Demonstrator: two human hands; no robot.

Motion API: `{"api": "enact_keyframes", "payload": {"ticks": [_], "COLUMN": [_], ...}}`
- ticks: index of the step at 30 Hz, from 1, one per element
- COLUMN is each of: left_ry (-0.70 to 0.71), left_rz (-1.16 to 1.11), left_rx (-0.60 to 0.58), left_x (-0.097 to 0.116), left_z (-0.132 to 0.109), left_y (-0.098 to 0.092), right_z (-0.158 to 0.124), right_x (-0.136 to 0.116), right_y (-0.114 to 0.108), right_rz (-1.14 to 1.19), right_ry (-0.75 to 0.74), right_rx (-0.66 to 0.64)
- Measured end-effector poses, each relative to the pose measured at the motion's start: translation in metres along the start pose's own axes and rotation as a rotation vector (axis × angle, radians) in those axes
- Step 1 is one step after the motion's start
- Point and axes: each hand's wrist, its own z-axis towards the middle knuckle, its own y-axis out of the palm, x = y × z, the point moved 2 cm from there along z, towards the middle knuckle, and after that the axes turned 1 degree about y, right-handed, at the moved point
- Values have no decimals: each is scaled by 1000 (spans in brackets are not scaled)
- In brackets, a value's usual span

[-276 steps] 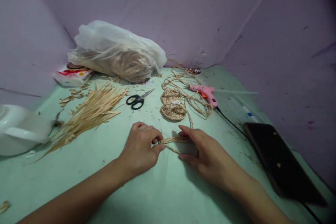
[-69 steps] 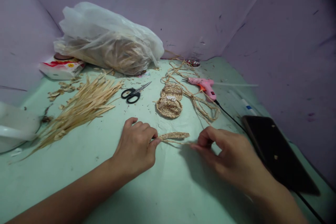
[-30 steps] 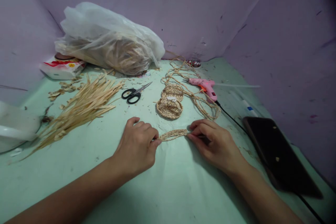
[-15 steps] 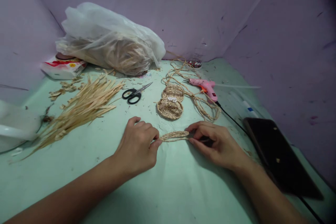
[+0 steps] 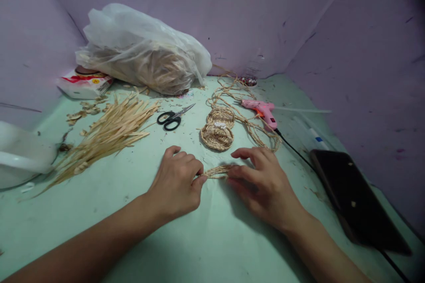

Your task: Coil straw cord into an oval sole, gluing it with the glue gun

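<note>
Just on our side of the woven discs: our left hand pinches the braided strip; right hand lies open, fingertips pressing it. An uneven pull could loosen the braid.

I see black scissors between a loose straw bundle and two woven discs; a pink glue gun lies right of those, a straw-filled plastic bag behind.

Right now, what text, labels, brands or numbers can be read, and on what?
No text can be read.
Red-and-white packet: its print and yellow mark are too blurred.
White stick with a blue band: too small.
Pink glue gun: no marking legible.
</note>
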Motion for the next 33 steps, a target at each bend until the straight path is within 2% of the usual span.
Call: {"api": "enact_keyframes", "payload": {"ticks": [5,10,16,20,25,29,33], "left_ry": [-2,-8,13,35,26,-8,-68], "left_rz": [9,15,27,22,13,-11,-67], "left_rx": [-7,-22,-14,-13,-31,-41,-137], "left_x": [2,3,3,3,2,1,1], "left_z": [0,1,1,1,1,1,6], "left_y": [-1,-1,-1,-2,0,-1,-9], "right_z": [8,8,6,6,8,9,10], "right_x": [-9,-11,-4,-1,-2,-1,-2], "right_y": [12,14,18,21,20,19,20], "right_rz": [-123,-171,71,203,236,236,220], "right_ry": [-25,-48,-54,-2,30,90,137], "right_rx": [-42,-50,23,18,18,-32,-84]}}
